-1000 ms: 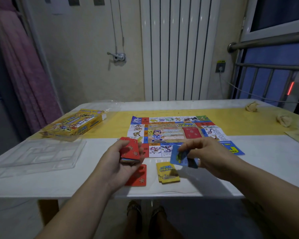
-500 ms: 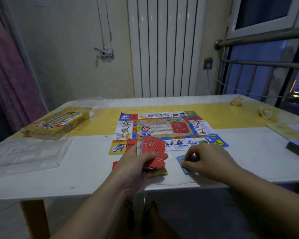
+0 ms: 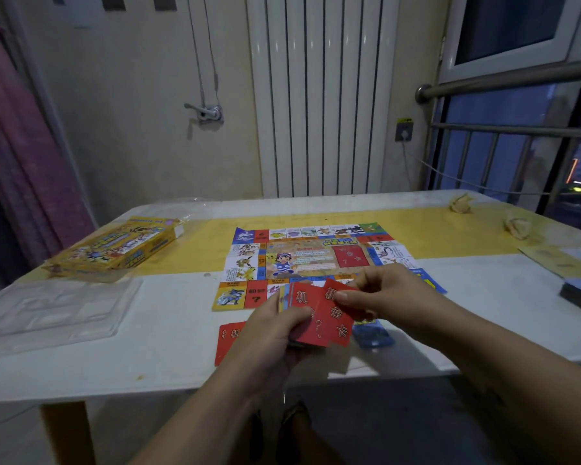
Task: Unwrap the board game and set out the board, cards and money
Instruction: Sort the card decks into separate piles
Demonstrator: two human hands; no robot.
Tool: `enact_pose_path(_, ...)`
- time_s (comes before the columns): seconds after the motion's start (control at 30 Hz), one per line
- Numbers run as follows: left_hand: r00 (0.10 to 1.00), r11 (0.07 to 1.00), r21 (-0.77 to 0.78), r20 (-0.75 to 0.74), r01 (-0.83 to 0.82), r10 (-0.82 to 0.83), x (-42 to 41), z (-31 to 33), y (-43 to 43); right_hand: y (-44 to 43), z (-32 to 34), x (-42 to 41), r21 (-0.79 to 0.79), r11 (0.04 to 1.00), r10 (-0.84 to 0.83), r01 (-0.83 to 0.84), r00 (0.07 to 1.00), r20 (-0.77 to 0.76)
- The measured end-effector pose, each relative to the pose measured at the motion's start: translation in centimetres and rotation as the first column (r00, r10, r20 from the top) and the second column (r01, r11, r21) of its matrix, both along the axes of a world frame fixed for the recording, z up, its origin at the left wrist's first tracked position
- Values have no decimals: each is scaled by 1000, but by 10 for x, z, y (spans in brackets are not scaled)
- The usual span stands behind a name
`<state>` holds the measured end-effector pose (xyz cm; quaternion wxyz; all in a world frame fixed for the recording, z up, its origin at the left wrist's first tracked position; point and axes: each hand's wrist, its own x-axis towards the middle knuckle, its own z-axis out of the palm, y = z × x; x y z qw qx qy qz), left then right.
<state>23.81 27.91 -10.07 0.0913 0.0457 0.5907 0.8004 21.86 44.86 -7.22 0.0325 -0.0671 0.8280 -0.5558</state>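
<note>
Two hands busy: left hand (image 3: 269, 333) grips the card stack (image 3: 300, 298), right hand (image 3: 384, 297) pinches a red card (image 3: 336, 318). They mostly hide your blue cards (image 3: 374, 335).

Colourful board (image 3: 316, 256) lies unfolded flat; red cards (image 3: 326, 317) fanned at its near edge.

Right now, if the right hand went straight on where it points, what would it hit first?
Likely the card stack in the left hand; the right hand, pinching a red card, points leftward at it. Depth unclear.
</note>
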Motion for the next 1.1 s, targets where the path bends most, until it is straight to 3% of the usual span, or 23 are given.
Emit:
enact_pose_path(0.23,997,998,-10,-42,-69,68,-2,-4,-6,-1,2,4,-4,999,37,-37,992,121)
enact_pose_path(0.53,998,996,58,-26,-61,63,0,-3,-5,-7,2,4,4,1000,13,-13,999,45)
enact_pose_path(0.73,969,964,142,-64,-226,237,-5,6,-27,-10,5,-6,-68,998,-7,9,1000,30)
enact_pose_path(0.83,937,926,188,-61,-328,345,-13,10,-56,-23,7,-12,-23,1000,18,-18,1000,7)
enact_pose_path(1.0,920,897,254,-59,-362,388,-16,12,-98,-69,2,-22,86,983,162,-165,986,44)
enact_pose_path(1.1,912,886,264,-49,-381,407,-11,8,-110,-95,-2,-25,238,947,216,-215,976,20)
